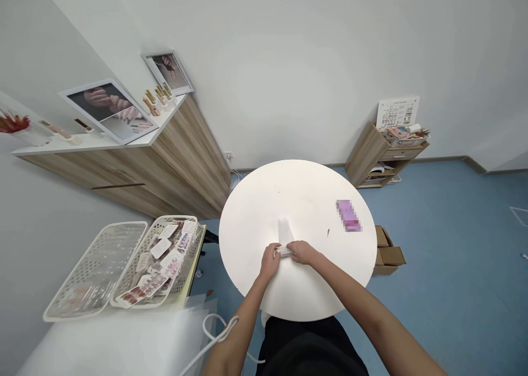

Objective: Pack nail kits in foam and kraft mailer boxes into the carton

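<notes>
My left hand (270,259) and my right hand (302,251) are close together over the near middle of a round white table (251,211). Between them, the fingers of both pinch opposite ends of a whitish, partly see-through strip (285,232). Its near end looks bunched or rolled at the fingertips, while the flat far end lies on the tabletop, pointing away from me. Whether it is plastic film, a bag or paper, I cannot tell.
A blurred purple rectangular object (348,217) lies on the table's right side. To the left stand white baskets (136,266) with packaged false nails and clear packs. Beyond are a wooden cabinet (185,150) with pictures, a small cabinet (365,150) and a cardboard box (388,256).
</notes>
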Available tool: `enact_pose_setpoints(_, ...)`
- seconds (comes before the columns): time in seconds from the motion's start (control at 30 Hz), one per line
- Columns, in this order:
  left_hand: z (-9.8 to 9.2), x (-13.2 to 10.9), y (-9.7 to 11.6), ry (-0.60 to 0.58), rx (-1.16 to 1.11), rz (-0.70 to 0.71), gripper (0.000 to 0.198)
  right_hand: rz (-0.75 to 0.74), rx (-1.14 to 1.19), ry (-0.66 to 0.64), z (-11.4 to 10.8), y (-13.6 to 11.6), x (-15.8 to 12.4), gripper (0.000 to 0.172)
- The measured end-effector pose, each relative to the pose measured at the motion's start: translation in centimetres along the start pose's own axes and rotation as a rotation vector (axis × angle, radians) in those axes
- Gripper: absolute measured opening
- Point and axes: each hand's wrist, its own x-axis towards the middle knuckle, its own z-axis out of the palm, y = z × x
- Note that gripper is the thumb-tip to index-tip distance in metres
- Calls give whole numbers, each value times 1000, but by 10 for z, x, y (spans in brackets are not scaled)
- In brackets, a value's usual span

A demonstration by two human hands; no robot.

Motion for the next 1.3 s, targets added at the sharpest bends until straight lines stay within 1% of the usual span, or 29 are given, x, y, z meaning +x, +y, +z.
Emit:
enact_pose_setpoints(0.07, 0, -7, 3, 51, 64, 73, 39, 9, 65, 0, -8, 7, 10, 20)
enact_pose_setpoints(0.13, 2, -12, 6, 111, 153, 151, 48, 8, 90, 13, -14, 15, 19, 17)
enact_pose_setpoints(0.17, 3, -14, 8, 120, 207, 197, 53, 3, 93, 20, -16, 18, 23, 15)
enact_pose_setpoints(0.2, 4, -15, 8, 108, 265, 250, 57, -3, 94, 25, -17, 21, 27, 13)
enact_pose_setpoints(0.3, 10, -15, 7, 6, 440, 412, 69, -19, 86, 37, -20, 25, 38, 10)
enact_pose_setpoints(0.37, 13, -13, 4, -29, 528, 451, 78, -19, 77, 52, -19, 26, 44, 11)
enact_pose_setpoints(0.43, 16, -10, -1, -25, 588, 443, 85, -14, 75, 75, -16, 26, 50, 14)
enact_pose_setpoints(0.5, 18, -8, -7, -20, 626, 429, 88, -9, 86, 97, -12, 27, 54, 18)
enact_pose_setpoints(0.63, 21, -2, -18, -62, 667, 418, 86, 32, 129, 111, -4, 31, 56, 22)
enact_pose_setpoints(0.7, 23, 2, -23, -85, 677, 415, 82, 64, 126, 140, 1, 32, 54, 23)
enact_pose_setpoints(0.77, 24, 6, -26, -99, 682, 416, 78, 92, 95, 212, 7, 29, 48, 26)
enact_pose_setpoints(0.83, 24, 11, -28, -109, 684, 421, 74, 101, 66, 316, 16, 25, 39, 31)
enact_pose_setpoints(0.93, 21, 20, -29, -124, 685, 435, 68, 26, 72, 425, 35, 19, 22, 37)
enact_pose_setpoints(1.0, 17, 26, -29, -139, 675, 451, 64, -38, 78, 438, 47, 17, 14, 43)
enact_pose_setpoints(1.07, 10, 33, -29, -171, 646, 485, 61, -62, 78, 427, 55, 18, 9, 50)
enact_pose_setpoints(1.17, -4, 45, -27, -231, 555, 550, 58, -72, 92, 403, 54, 24, 11, 50)
enact_pose_setpoints(1.23, -14, 55, -24, -268, 494, 568, 57, -78, 132, 384, 44, 29, 15, 45)
enact_pose_setpoints(1.3, -21, 64, -17, -283, 450, 555, 59, -61, 206, 354, 28, 34, 19, 39)
